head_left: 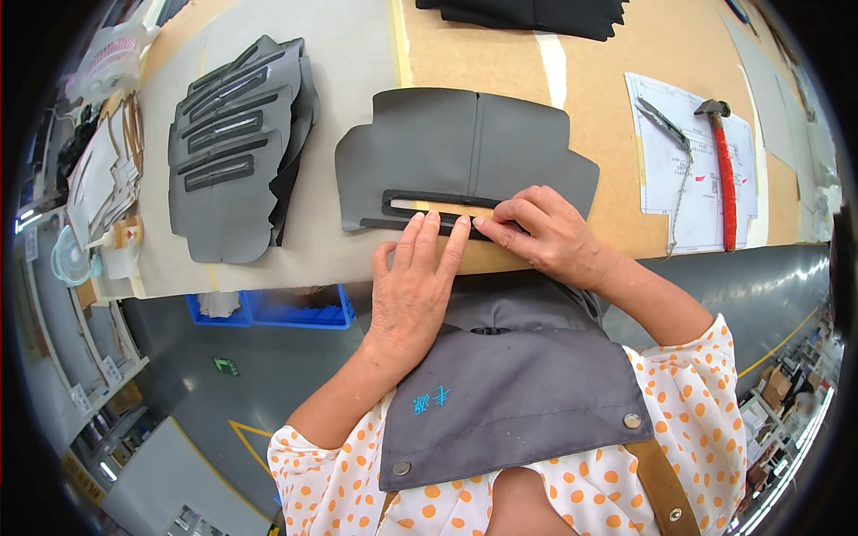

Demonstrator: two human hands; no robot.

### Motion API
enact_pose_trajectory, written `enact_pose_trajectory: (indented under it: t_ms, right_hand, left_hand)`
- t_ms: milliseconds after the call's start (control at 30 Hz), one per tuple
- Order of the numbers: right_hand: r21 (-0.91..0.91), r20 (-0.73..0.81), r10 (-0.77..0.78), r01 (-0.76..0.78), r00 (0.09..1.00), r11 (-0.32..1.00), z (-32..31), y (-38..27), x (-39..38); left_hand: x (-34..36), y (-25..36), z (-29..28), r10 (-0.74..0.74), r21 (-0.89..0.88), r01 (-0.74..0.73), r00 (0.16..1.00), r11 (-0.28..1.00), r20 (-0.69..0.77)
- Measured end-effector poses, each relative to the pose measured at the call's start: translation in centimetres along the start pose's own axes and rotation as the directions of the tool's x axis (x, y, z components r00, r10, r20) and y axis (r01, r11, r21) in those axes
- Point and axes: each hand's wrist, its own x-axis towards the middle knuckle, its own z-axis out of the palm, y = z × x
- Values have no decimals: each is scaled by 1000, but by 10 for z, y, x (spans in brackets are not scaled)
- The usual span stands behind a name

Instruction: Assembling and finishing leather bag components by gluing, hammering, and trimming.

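Note:
A dark grey panel of leather-like sheet, with notched corners and a vertical seam, lies on the table in front of me. Near its close edge is a long slot bordered by a black strip. My left hand has its fingers stretched out, their tips pressing along the slot's near side. At the slot's right part, my right hand has thumb and index finger pinched together on the black strip, close to the left fingertips. The fingers partly cover the strip there.
Similar slotted grey panels lie overlapped at the left. A red-handled hammer and a cutter knife rest on white paper sheets at the right. Black pieces sit at the far edge; blue bins stand below the table.

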Motion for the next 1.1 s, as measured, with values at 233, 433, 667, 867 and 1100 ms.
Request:
enact_pose_trajectory:
  t_ms: [233, 433, 667, 867, 1100]
  right_hand:
    - [-34, -24, -15, 14, 1000, 999, 0, -1, 1]
    - [-46, -29, -28, 27, 999, 999, 0, -1, 1]
    - [-7, -61, 22, -22, 998, 1000, 0, -1, 2]
    - [170, -59, 231, -218, 971, 961, -4, -3, -1]
    - [122, -64, 169, -161, 983, 980, -2, 0, -13]
  left_hand:
    - [0, 0, 4, 30, 107, -28, 999, 994, -21]
    - [5, 2, 6, 103, 89, -97, 992, 991, -69]
    - [5, 6, 6, 82, 48, -78, 992, 996, -92]
    - [6, 6, 7, 125, 111, -115, 988, 987, -88]
    - [9, 8, 7, 123, 84, -114, 985, 990, -119]
